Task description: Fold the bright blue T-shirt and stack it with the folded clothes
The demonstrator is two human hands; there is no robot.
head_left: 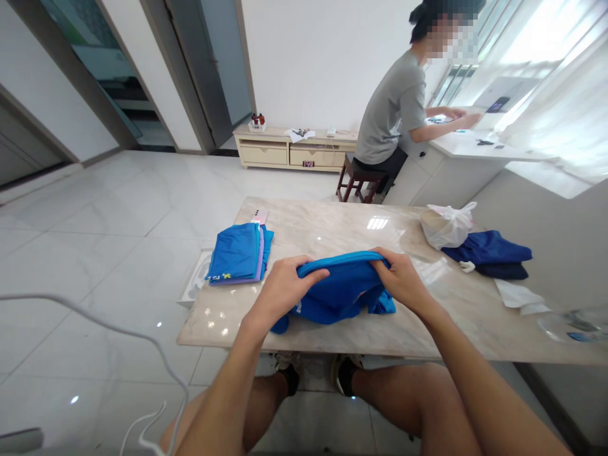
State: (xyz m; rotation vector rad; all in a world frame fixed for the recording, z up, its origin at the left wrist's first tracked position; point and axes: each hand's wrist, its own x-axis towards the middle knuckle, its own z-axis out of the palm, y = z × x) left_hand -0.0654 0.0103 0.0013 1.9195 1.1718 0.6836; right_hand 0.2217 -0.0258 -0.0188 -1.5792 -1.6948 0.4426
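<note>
A blue cloth garment [339, 294] is stretched between my two hands, its upper edge lifted above the marble-patterned table [327, 231] while lower parts hang down to the tabletop. My left hand [292, 282] pinches the left end of that edge, thumb on the near side. At the right end, my right hand [399, 275] grips the edge with its fingers partly tucked behind the cloth. What kind of garment it is cannot be made out. Left of my hands lies a stack of folded clothes [236, 252], blue on top with purple beneath.
A pink phone [259, 216] lies behind the stack. On the right are a white plastic bag [446, 225], dark blue cloth [491, 253], tissues [520, 296] and a clear plastic bottle [577, 324]. A person [396, 107] sits on a stool [358, 177] beyond the table. A cable [118, 329] crosses the lower left.
</note>
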